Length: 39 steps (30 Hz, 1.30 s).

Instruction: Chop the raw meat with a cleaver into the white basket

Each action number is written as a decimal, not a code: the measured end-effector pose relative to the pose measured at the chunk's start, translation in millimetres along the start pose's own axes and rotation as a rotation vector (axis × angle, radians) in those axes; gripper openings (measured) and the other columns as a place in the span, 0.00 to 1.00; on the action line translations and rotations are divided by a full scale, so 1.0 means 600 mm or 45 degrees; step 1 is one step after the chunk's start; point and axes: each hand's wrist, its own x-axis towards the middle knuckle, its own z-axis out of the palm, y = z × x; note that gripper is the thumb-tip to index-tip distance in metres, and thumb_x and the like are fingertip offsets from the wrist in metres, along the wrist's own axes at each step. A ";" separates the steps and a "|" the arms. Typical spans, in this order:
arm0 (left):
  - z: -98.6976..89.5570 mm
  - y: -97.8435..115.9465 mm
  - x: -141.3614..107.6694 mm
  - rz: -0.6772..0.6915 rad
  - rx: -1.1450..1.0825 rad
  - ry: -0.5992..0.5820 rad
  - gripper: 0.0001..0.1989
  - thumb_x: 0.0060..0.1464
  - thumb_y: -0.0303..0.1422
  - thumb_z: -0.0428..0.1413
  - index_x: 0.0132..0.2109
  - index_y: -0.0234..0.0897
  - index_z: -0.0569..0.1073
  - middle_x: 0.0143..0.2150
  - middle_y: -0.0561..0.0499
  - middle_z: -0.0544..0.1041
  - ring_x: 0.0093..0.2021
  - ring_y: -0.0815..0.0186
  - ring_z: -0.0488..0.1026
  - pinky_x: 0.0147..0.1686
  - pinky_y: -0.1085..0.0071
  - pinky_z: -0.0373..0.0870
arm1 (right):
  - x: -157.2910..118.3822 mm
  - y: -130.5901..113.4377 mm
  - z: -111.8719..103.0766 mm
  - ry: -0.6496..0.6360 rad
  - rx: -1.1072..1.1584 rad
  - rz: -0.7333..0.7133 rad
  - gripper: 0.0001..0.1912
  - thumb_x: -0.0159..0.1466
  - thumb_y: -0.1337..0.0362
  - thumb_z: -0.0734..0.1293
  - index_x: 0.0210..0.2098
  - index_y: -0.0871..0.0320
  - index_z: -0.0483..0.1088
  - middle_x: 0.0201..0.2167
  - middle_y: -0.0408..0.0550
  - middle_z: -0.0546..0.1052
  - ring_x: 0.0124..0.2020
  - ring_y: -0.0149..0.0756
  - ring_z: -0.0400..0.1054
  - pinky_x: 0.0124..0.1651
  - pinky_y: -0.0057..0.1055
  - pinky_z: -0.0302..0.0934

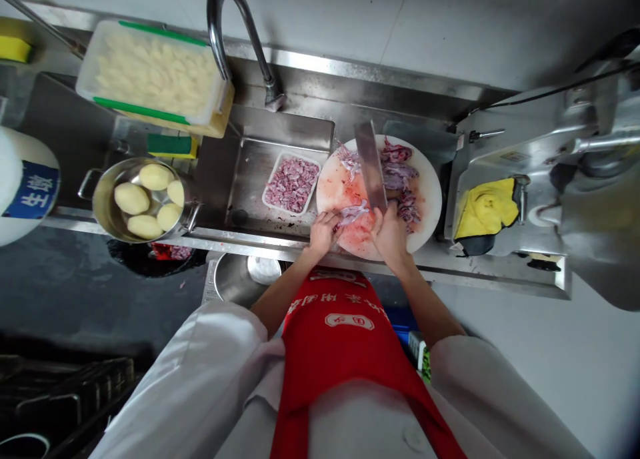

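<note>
On a round white cutting board [334, 182] lie pieces of raw meat [400, 173], mostly on its right half, with red stains about them. My right hand [390, 231] is closed round the handle end of a cleaver [370, 162], whose broad blade points away from me over the board. At the board's near left edge, my left hand [324, 231] has its fingers closed on the left end of a pale strip of raw meat [353, 213]. The blade stands just right of that strip. A white tub of chopped meat [293, 184] sits left of the board, in the sink.
Left of the sink [245, 172] stand a metal pot [107, 205] of peeled potatoes and a lidded plastic box [150, 75]. A curved faucet [240, 5] rises behind. A metal machine [545, 172] with a yellow cloth [485, 209] is on the right.
</note>
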 end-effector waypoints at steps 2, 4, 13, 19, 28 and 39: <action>0.002 -0.001 0.003 0.011 0.021 0.019 0.11 0.64 0.33 0.55 0.50 0.36 0.77 0.51 0.43 0.77 0.52 0.56 0.70 0.54 0.61 0.68 | 0.003 0.000 0.022 -0.134 -0.011 0.001 0.18 0.74 0.63 0.54 0.58 0.66 0.62 0.44 0.63 0.79 0.44 0.45 0.74 0.43 0.32 0.61; 0.005 -0.001 0.007 0.004 0.038 0.053 0.10 0.64 0.34 0.55 0.49 0.35 0.77 0.49 0.43 0.78 0.51 0.55 0.71 0.53 0.61 0.69 | -0.006 0.016 0.045 -0.244 -0.035 -0.003 0.15 0.73 0.65 0.56 0.55 0.66 0.64 0.43 0.62 0.79 0.44 0.44 0.75 0.43 0.31 0.60; 0.013 -0.030 -0.021 0.181 -0.268 0.272 0.13 0.63 0.33 0.57 0.53 0.37 0.75 0.55 0.42 0.72 0.56 0.59 0.71 0.56 0.61 0.71 | -0.061 0.090 0.050 -0.321 -0.124 -0.013 0.15 0.74 0.63 0.57 0.53 0.66 0.65 0.42 0.62 0.79 0.44 0.45 0.74 0.42 0.32 0.59; 0.034 -0.042 -0.004 0.250 -0.302 0.268 0.09 0.65 0.30 0.54 0.49 0.36 0.76 0.47 0.43 0.76 0.51 0.60 0.73 0.53 0.60 0.73 | -0.050 0.072 0.048 -0.334 -0.138 -0.085 0.15 0.74 0.63 0.55 0.53 0.65 0.65 0.43 0.60 0.79 0.44 0.44 0.74 0.42 0.32 0.58; 0.050 -0.014 0.026 0.195 -0.168 0.271 0.10 0.66 0.32 0.53 0.48 0.39 0.79 0.47 0.45 0.76 0.49 0.59 0.70 0.52 0.58 0.71 | -0.041 0.049 0.032 -0.217 -0.145 -0.067 0.15 0.74 0.62 0.54 0.53 0.64 0.65 0.38 0.59 0.79 0.39 0.45 0.75 0.38 0.32 0.58; 0.046 -0.017 -0.005 0.032 -0.391 0.466 0.10 0.66 0.37 0.54 0.42 0.37 0.77 0.45 0.45 0.74 0.50 0.61 0.72 0.54 0.60 0.70 | -0.039 -0.003 0.054 -0.198 -0.014 -0.026 0.14 0.73 0.64 0.55 0.53 0.65 0.65 0.40 0.61 0.79 0.42 0.45 0.75 0.39 0.32 0.60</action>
